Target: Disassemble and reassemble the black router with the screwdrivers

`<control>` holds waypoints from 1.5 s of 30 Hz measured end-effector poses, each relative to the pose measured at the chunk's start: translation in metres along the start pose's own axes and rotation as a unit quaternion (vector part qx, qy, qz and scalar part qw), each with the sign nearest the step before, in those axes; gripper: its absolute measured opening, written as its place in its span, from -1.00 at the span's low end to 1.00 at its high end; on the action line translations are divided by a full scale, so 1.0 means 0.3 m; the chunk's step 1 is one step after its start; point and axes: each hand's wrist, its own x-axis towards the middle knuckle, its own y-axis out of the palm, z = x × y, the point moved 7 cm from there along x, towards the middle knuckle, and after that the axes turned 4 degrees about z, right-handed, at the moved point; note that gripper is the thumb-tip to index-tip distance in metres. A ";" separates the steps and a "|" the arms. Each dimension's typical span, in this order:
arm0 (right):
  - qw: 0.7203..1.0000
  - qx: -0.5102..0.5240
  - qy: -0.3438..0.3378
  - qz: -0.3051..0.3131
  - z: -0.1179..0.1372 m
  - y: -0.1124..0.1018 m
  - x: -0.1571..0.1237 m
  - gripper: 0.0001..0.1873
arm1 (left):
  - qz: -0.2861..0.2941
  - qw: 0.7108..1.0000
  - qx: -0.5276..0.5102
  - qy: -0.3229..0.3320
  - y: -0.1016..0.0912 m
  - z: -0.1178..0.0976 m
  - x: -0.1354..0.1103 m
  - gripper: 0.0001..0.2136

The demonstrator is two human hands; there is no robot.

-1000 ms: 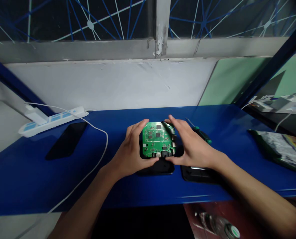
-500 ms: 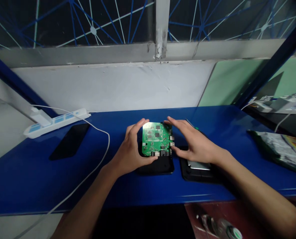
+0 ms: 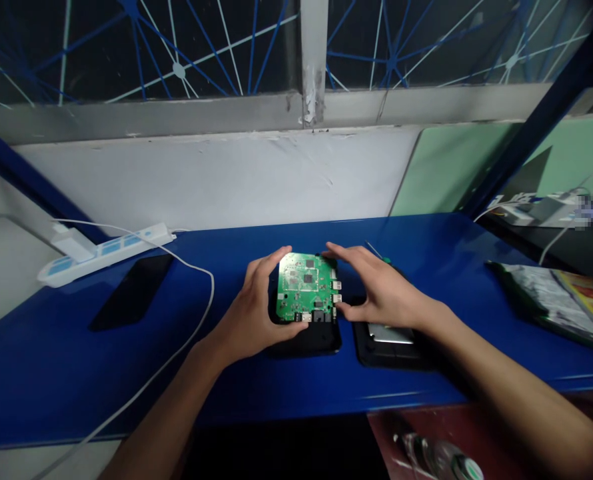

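Observation:
A green circuit board [image 3: 304, 287] with ports along its right and near edges is held level between my two hands. My left hand [image 3: 254, 310] grips its left side, thumb at the near edge and fingers at the far corner. On the right side, my right hand [image 3: 376, 287] has its thumb by the ports and its fingertips at the far corner. Beneath the board is a black plastic case half [image 3: 304, 343], partly covered by it. Under my right hand lies a second black case part [image 3: 389, 353] bearing a silver metal plate [image 3: 391, 333].
A screwdriver [image 3: 376, 251] lies behind my right hand, mostly hidden. To the left are a black phone [image 3: 132, 293], a white power strip [image 3: 109, 253] and a trailing white cable [image 3: 210, 293]. A shiny packet [image 3: 556, 300] sits at right; a plastic bottle [image 3: 441, 457] is below the table edge.
The whole view has shifted slightly, so things appear a little further left and lower. Both hands keep their hold on the circuit board, which now looks slightly more tilted.

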 end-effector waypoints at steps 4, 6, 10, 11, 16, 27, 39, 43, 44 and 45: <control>1.000 0.029 -0.006 -0.007 0.002 0.008 0.001 0.01 | 0.019 0.999 -0.017 -0.047 -0.016 0.016 -0.057 0.06; 0.999 0.031 -0.008 0.003 0.008 0.016 0.002 0.03 | 0.046 0.995 -0.027 -0.083 -0.012 0.036 -0.101 0.15; 0.999 0.028 -0.010 0.020 0.024 0.025 0.002 0.04 | 0.102 0.986 -0.025 -0.128 0.023 0.062 -0.156 0.29; 0.999 0.028 -0.010 0.021 0.027 0.026 0.002 0.04 | 0.115 0.985 -0.023 -0.128 0.036 0.060 -0.157 0.30; 0.999 0.028 -0.014 0.040 0.031 0.043 -0.002 0.03 | 0.123 0.985 0.005 -0.123 0.070 0.051 -0.132 0.22; 0.997 0.031 -0.001 0.067 0.022 0.066 -0.005 -0.01 | 0.100 0.984 -0.001 -0.146 0.077 0.079 -0.149 0.16; 0.994 0.069 0.011 0.084 0.011 0.072 -0.006 -0.02 | 0.110 0.987 0.043 -0.111 0.086 0.090 -0.137 0.18; 0.993 0.061 0.019 0.097 0.012 0.071 -0.007 -0.03 | 0.116 0.985 0.034 -0.122 0.088 0.096 -0.132 0.12; 0.993 0.061 0.016 0.098 0.015 0.069 -0.007 -0.05 | 0.120 0.984 0.033 -0.127 0.088 0.096 -0.132 0.11; 0.993 0.062 0.012 0.099 0.017 0.067 -0.007 -0.06 | 0.124 0.983 0.033 -0.132 0.088 0.095 -0.131 0.11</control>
